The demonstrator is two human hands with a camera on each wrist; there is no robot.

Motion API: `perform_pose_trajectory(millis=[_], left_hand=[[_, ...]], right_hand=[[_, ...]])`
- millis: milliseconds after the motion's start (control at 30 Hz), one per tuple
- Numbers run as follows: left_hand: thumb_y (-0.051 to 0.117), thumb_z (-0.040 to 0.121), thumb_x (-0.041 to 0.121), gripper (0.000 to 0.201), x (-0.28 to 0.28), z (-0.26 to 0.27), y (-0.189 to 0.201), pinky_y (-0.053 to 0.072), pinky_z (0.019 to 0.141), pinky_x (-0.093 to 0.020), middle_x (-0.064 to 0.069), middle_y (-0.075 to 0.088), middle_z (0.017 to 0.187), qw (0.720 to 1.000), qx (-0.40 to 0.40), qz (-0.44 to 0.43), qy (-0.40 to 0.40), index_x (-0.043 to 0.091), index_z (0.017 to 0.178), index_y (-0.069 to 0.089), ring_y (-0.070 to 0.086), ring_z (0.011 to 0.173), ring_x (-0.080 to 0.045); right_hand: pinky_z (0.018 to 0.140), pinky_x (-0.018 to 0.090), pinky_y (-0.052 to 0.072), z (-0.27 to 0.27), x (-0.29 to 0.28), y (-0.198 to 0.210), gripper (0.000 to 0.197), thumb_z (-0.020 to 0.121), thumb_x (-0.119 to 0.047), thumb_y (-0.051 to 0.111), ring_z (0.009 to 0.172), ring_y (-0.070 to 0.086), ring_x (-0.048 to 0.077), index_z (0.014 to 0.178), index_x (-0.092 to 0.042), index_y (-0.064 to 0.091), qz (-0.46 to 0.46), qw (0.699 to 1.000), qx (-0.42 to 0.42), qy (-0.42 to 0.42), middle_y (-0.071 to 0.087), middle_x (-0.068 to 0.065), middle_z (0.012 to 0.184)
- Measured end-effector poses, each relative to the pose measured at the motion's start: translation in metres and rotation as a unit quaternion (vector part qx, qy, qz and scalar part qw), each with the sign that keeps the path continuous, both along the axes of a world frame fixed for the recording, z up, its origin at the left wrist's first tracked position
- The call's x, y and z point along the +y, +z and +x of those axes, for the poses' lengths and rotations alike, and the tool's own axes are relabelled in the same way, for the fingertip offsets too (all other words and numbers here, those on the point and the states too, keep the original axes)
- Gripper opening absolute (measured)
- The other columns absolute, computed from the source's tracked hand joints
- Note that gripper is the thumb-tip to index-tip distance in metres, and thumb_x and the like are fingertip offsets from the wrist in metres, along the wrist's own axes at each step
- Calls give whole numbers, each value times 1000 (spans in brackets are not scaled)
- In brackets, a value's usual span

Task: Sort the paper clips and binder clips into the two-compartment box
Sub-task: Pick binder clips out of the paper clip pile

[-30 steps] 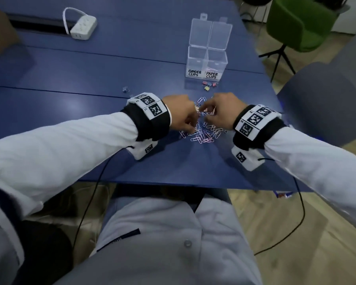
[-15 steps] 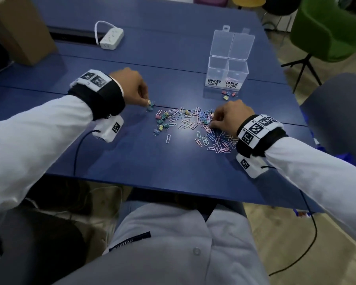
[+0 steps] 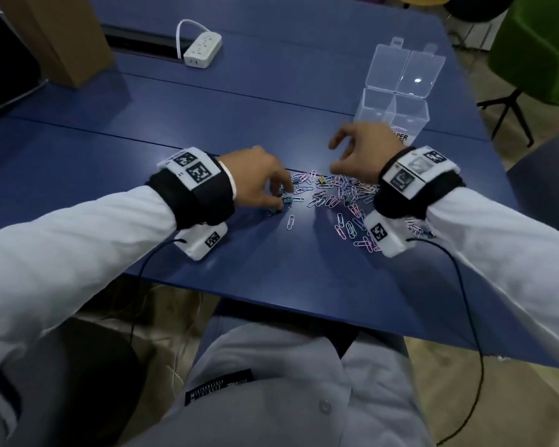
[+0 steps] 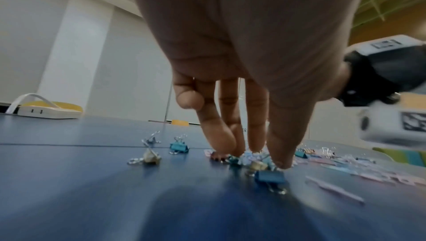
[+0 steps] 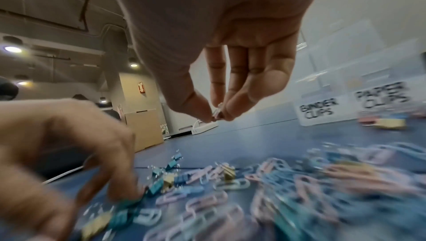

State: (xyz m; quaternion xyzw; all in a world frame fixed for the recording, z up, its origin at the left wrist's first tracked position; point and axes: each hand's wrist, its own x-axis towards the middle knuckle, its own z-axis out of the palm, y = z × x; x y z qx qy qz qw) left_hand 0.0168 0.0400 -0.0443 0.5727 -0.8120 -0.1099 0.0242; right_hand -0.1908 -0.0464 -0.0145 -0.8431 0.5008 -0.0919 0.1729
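Blue surface (image 3: 207, 124) carries everything. Clear two-compartment box (image 3: 392, 112) stands at far right, lids up, labelled for binder and paper clips. Paper clips (image 3: 333, 191), pink and blue, lie scattered between the two hands. Left hand (image 3: 255, 179): fingers extended down, tips resting among small teal and gold binder clips (image 4: 268, 176) at the pile's left edge. Right hand (image 3: 363, 150) raised above the pile near the box, thumb and fingers pinching what looks like one small clip (image 5: 218, 112); blurred.

Head looks down; wrist cameras sit low, sharing the clip pile (image 3: 333, 195).
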Motion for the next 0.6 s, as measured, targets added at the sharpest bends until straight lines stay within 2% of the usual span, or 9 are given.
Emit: perform_pose_trajectory(millis=[100,200,267,333,400,467,533,600], left_hand=[[68,80,36,26,3,10,-2,53,78,-30,9,69,94,1000,-11,10,-8,30,106,70,47,65,-5],[70,80,28,25,7,30,-2,53,78,-28,8,72,91,1000,0,15,4,28,105,71,50,62,-1],[71,80,28,26,10,41,-2,52,76,-28,6,70,91,1000,7,8,14,29,105,71,47,59,5],[70,81,33,25,10,45,-2,48,73,-26,5,66,92,1000,13,-16,15,32,106,70,43,59,8],[67,83,40,25,7,39,0,44,69,-24,5,60,91,999,29,-40,8,33,107,69,43,59,5],[63,84,48,26,3,27,1,45,69,-26,8,57,89,998,32,-48,3,36,107,68,45,63,-2],[62,83,52,25,-1,12,1,46,70,-26,12,58,86,999,12,-38,-6,38,102,69,50,70,-9],[63,81,52,24,-4,1,-2,42,67,-24,12,64,81,999,-20,-26,-13,34,95,71,55,74,-11]], right_hand=[[81,26,51,31,-11,-1,28,73,-26,74,81,62,13,100,-25,67,-1,1000,0,25,69,-3,87],[87,30,52,55,-18,-14,24,75,-27,71,91,61,16,99,-27,67,-8,998,38,49,66,-1,94],[88,34,54,63,-22,-21,21,77,-25,69,93,64,21,98,-29,67,-8,996,66,56,69,2,98],[87,31,53,62,-27,-26,19,78,-29,71,91,65,21,97,-28,68,-3,996,74,51,70,2,98],[85,28,52,55,-29,-28,20,78,-35,73,87,64,17,96,-29,68,-9,996,72,47,70,-1,91],[83,29,53,46,-30,-29,20,77,-38,73,84,65,15,96,-32,68,-24,996,70,54,70,-6,87],[81,27,52,43,-24,-27,20,76,-41,72,81,63,13,95,-35,70,-35,994,62,81,66,-9,85],[75,23,47,46,-17,-27,22,74,-41,73,77,60,11,96,-36,72,-28,990,60,124,63,-10,82]])
